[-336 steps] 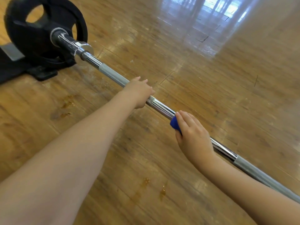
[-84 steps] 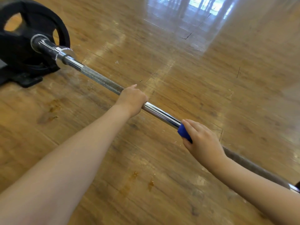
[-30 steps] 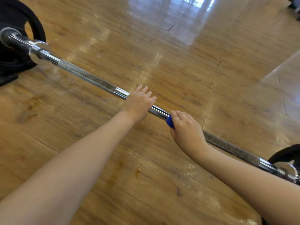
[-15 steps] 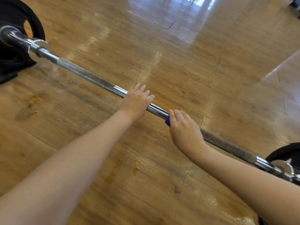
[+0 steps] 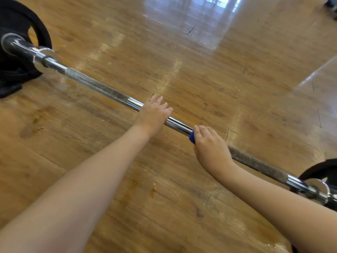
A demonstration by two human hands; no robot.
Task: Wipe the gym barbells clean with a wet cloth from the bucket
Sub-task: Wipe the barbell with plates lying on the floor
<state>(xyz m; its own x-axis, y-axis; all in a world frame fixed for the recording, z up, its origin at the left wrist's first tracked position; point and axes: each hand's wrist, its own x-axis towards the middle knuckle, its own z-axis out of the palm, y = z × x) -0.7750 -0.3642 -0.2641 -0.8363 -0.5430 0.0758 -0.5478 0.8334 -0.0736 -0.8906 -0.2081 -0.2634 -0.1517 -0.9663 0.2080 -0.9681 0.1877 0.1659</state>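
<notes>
A chrome barbell (image 5: 102, 88) runs across the wooden floor from upper left to lower right. My left hand (image 5: 154, 114) rests on top of its smooth middle, fingers straight and pointing away from me. Just to the right, my right hand (image 5: 211, 147) curls round the bar with a blue cloth (image 5: 192, 138) wrapped under it; only a small blue edge of the cloth shows. The bucket is out of view.
A black weight plate (image 5: 39, 30) caps the bar's left end, beside a black mat (image 5: 9, 90). Another black plate (image 5: 322, 170) sits at the right end. Small wet drops (image 5: 153, 189) mark the glossy wooden floor below my arms.
Since a second ago my right hand has kept its grip with the cloth beside my left hand on the bar. My left hand's fingers stay straightened on top.
</notes>
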